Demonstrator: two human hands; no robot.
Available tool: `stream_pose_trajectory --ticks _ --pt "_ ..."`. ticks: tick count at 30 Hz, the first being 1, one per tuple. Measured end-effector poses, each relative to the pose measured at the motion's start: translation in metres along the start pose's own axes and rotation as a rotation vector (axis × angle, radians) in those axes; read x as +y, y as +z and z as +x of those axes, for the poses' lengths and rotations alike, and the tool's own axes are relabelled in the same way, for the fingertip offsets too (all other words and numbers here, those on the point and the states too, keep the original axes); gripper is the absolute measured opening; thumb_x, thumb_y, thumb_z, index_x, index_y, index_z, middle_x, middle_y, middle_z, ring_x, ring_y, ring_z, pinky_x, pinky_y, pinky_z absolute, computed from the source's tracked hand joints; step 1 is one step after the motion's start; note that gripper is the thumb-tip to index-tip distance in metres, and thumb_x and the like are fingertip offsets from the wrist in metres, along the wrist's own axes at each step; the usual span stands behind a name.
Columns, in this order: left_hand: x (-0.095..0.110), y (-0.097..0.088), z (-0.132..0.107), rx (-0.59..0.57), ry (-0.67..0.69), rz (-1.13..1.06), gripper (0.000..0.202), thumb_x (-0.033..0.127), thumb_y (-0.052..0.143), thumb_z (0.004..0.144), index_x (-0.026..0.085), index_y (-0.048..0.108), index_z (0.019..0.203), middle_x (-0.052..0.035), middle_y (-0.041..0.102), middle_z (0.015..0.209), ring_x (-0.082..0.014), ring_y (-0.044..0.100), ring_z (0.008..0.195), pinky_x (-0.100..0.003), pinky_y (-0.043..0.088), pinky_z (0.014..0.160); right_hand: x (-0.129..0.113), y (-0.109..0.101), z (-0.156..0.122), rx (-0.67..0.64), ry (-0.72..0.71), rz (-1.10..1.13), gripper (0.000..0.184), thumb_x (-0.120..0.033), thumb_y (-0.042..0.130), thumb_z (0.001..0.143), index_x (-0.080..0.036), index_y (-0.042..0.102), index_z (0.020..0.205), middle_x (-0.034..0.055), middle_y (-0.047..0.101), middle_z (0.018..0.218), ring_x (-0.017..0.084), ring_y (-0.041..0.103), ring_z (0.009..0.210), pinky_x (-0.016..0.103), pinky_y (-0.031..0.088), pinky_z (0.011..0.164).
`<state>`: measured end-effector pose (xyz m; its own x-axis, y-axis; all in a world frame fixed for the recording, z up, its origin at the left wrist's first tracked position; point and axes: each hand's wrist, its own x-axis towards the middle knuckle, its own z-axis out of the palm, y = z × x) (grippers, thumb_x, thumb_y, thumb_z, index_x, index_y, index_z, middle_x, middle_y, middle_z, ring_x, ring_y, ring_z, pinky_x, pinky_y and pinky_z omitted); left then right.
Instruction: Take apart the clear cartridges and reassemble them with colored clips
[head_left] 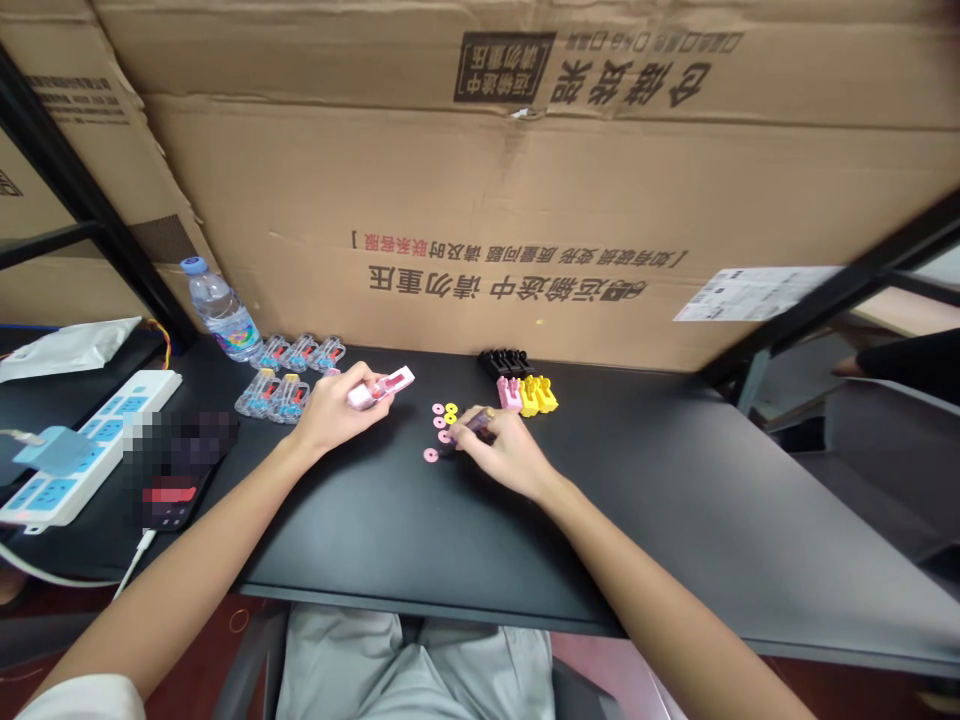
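Left hand (337,412) pinches a pink-and-white plastic housing (380,388); right hand (504,452) pinches a slim dark purple piece (474,424) just above loose pink and yellow washers (439,422), both forearms crossing the near edge (420,600) of the black desk (675,510). Five clear plastic cases (259,398) with blue and red parts inside sit in two rows left of the left hand, water bottle (223,312) behind them; pink and yellow clips (525,396) and black clips (504,362) sit past the right hand. Black desktop runs right to the far corner, cardboard box panel (450,250) along the back edge.
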<state>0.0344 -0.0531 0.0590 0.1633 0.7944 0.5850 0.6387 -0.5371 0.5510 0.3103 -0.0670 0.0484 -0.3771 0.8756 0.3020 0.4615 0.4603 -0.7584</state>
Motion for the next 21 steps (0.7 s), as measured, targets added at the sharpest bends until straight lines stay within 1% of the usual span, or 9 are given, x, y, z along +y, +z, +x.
stream_pose_trajectory --ticks 3,5,8,11,13,16,18,20,21 --pt "0.003 0.002 -0.001 -0.015 -0.044 0.006 0.020 0.038 0.074 0.086 0.024 0.059 0.083 -0.0010 0.083 0.096 -0.0163 0.075 0.071 -0.027 0.056 0.070 0.009 -0.012 0.003 0.000 0.041 -0.015 0.032 -0.028 0.061 0.093 -0.020 0.072 0.064 0.0043 0.078 0.077 0.021 0.071 0.070 0.033 0.057 0.068" --pt "0.004 0.004 -0.002 -0.038 -0.063 0.004 0.019 0.036 0.075 0.085 0.024 0.060 0.083 0.0005 0.082 0.091 -0.0156 0.073 0.067 -0.026 0.053 0.066 0.013 -0.015 0.005 0.017 0.063 -0.009 0.033 -0.028 0.060 0.091 -0.020 0.069 0.061 0.0045 0.078 0.077 0.021 0.071 0.070 0.033 0.057 0.069" --pt "0.004 0.008 -0.002 -0.114 -0.105 -0.017 0.021 0.036 0.077 0.083 0.024 0.059 0.082 0.0011 0.082 0.089 -0.0162 0.072 0.067 -0.025 0.049 0.063 0.017 -0.015 0.008 0.044 0.075 0.008 0.031 -0.028 0.059 0.091 -0.020 0.069 0.062 0.0045 0.077 0.076 0.021 0.072 0.072 0.033 0.057 0.071" --pt "0.003 0.009 -0.003 -0.192 -0.143 -0.056 0.026 0.039 0.079 0.083 0.024 0.058 0.083 0.0011 0.081 0.088 -0.0172 0.071 0.070 -0.025 0.047 0.064 0.019 -0.014 0.009 0.069 0.082 0.009 0.031 -0.032 0.062 0.092 -0.019 0.072 0.066 0.0044 0.077 0.074 0.021 0.071 0.067 0.033 0.056 0.068" --pt "0.002 0.011 -0.003 -0.215 -0.150 -0.090 0.030 0.041 0.082 0.082 0.023 0.058 0.084 0.0025 0.077 0.082 -0.0165 0.068 0.068 -0.025 0.046 0.063 0.019 -0.013 0.010 0.101 0.084 0.013 0.035 -0.039 0.061 0.096 -0.018 0.074 0.071 0.0052 0.077 0.075 0.021 0.071 0.066 0.034 0.056 0.068" --pt "-0.001 0.014 -0.004 -0.211 -0.176 -0.164 0.038 0.047 0.088 0.079 0.022 0.060 0.087 0.0038 0.072 0.074 -0.0165 0.065 0.068 -0.025 0.046 0.064 0.017 -0.013 0.012 0.195 0.070 0.017 0.044 -0.049 0.054 0.101 -0.018 0.076 0.078 0.0075 0.078 0.081 0.024 0.075 0.076 0.036 0.058 0.078" --pt "-0.006 0.019 -0.004 -0.206 -0.199 -0.259 0.042 0.051 0.089 0.078 0.021 0.064 0.093 0.0004 0.076 0.086 -0.0191 0.070 0.078 -0.029 0.052 0.073 0.017 -0.013 0.013 0.264 0.047 0.009 0.044 -0.047 0.051 0.102 -0.019 0.076 0.081 0.0084 0.078 0.086 0.025 0.075 0.085 0.038 0.057 0.085" --pt "-0.011 0.024 -0.004 -0.190 -0.242 -0.410 0.046 0.049 0.091 0.077 0.020 0.065 0.101 -0.0058 0.079 0.104 -0.0238 0.074 0.095 -0.036 0.057 0.089 0.018 -0.014 0.014 0.313 0.019 0.003 0.038 -0.042 0.051 0.100 -0.019 0.074 0.081 0.0086 0.078 0.090 0.025 0.073 0.090 0.038 0.056 0.088" --pt "-0.013 0.027 -0.004 -0.188 -0.246 -0.449 0.046 0.049 0.089 0.080 0.019 0.065 0.107 -0.0084 0.079 0.111 -0.0252 0.075 0.103 -0.039 0.058 0.096 0.018 -0.014 0.015 0.328 0.006 0.002 0.035 -0.040 0.051 0.099 -0.019 0.074 0.082 0.0085 0.078 0.091 0.024 0.073 0.091 0.038 0.056 0.089"
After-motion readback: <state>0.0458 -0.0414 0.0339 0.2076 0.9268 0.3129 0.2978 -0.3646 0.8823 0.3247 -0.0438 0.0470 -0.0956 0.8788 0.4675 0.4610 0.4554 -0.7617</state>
